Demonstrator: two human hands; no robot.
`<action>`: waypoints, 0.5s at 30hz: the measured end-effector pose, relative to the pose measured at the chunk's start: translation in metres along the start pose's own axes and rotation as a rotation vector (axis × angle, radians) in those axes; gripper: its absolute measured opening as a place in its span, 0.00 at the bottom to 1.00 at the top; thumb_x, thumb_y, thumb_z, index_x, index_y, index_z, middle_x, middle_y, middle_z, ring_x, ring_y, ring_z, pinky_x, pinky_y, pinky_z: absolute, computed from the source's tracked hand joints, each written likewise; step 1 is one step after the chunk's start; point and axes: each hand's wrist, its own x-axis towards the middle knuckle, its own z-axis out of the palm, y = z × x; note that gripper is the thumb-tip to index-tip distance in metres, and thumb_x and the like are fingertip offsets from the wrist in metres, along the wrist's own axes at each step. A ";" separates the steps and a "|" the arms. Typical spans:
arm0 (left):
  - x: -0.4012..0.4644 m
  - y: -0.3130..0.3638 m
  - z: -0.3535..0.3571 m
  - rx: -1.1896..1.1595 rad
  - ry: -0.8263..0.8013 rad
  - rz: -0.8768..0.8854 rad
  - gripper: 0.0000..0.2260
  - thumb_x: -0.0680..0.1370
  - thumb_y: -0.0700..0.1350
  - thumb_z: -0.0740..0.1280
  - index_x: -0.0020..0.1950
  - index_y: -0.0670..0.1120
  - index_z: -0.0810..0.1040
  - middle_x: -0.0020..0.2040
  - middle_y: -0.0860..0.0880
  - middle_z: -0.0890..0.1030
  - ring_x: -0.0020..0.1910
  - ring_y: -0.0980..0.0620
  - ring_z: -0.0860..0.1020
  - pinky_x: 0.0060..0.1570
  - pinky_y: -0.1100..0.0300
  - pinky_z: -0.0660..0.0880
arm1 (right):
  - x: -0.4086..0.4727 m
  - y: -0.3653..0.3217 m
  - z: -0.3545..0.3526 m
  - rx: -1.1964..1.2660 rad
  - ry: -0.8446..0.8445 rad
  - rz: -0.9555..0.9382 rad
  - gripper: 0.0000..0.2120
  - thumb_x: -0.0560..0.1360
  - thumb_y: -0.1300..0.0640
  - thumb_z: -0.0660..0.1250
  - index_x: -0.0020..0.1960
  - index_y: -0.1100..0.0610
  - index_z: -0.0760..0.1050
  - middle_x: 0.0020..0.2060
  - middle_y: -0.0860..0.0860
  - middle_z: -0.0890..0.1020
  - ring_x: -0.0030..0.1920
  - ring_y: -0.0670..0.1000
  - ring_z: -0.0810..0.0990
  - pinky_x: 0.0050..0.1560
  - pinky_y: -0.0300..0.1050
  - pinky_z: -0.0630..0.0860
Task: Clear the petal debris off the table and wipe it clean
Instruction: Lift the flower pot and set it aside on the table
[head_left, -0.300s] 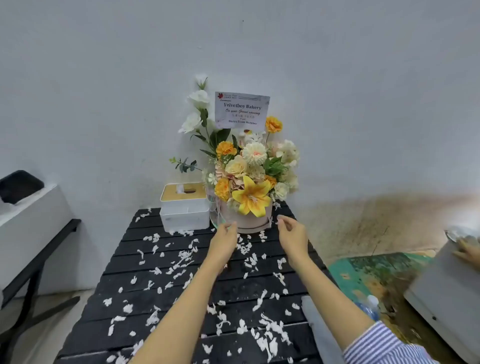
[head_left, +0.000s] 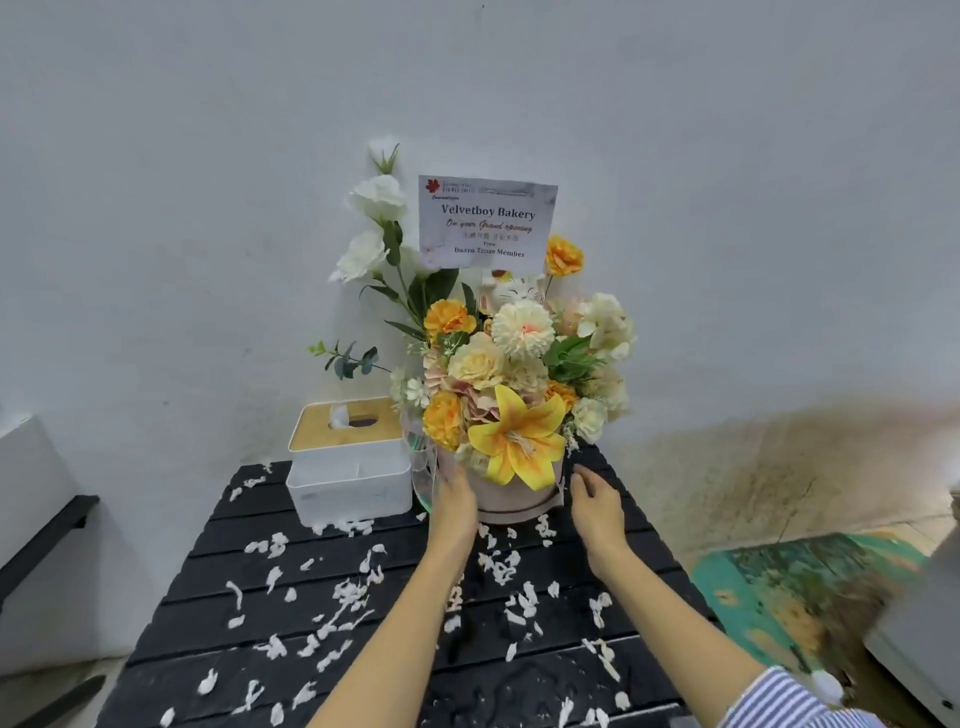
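- White petal debris (head_left: 337, 603) is scattered over the black slatted table (head_left: 182, 649), from the lower left of the frame up to the centre; the pieces are judged very light, soft and easily torn or blown, so they are better swept together by a flat hand or cloth than pinched one by one; some may be caught in the gaps between slats.
- The left hand (head_left: 453, 501) is laid against the left side of the pink flower box (head_left: 511, 501) at centre frame, fingers fairly straight; whether they are curled behind it cannot be told.
- The right hand (head_left: 597, 501) is held just beside the box's right side, fingers loosely open, nothing gripped; contact cannot be confirmed.
- The box is filled with a tall arrangement, a yellow lily (head_left: 519, 441) in front and a card (head_left: 487, 223) above; it is judged top-heavy and best held low on both sides.
- The white tissue box (head_left: 348, 467), left of centre, has a tissue showing in its slot; its lower tray appears bare.
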 end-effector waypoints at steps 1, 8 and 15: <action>0.013 -0.005 0.002 -0.028 0.036 0.014 0.24 0.82 0.57 0.43 0.76 0.51 0.58 0.75 0.47 0.64 0.74 0.48 0.61 0.73 0.47 0.60 | 0.009 0.002 0.005 0.026 -0.002 0.006 0.20 0.81 0.55 0.55 0.71 0.58 0.66 0.69 0.54 0.72 0.68 0.55 0.70 0.62 0.46 0.68; 0.063 -0.025 0.018 -0.333 0.254 -0.078 0.24 0.81 0.58 0.49 0.72 0.47 0.66 0.72 0.45 0.68 0.70 0.46 0.66 0.71 0.47 0.62 | 0.053 0.006 0.039 0.305 -0.060 0.066 0.22 0.80 0.47 0.54 0.71 0.54 0.66 0.70 0.54 0.71 0.69 0.56 0.69 0.68 0.60 0.67; 0.088 -0.034 0.023 -0.464 0.194 -0.133 0.19 0.81 0.57 0.52 0.60 0.46 0.74 0.62 0.44 0.77 0.58 0.49 0.73 0.54 0.56 0.69 | 0.069 0.017 0.053 0.469 -0.117 -0.021 0.23 0.81 0.46 0.50 0.72 0.53 0.64 0.68 0.54 0.72 0.68 0.53 0.69 0.71 0.56 0.65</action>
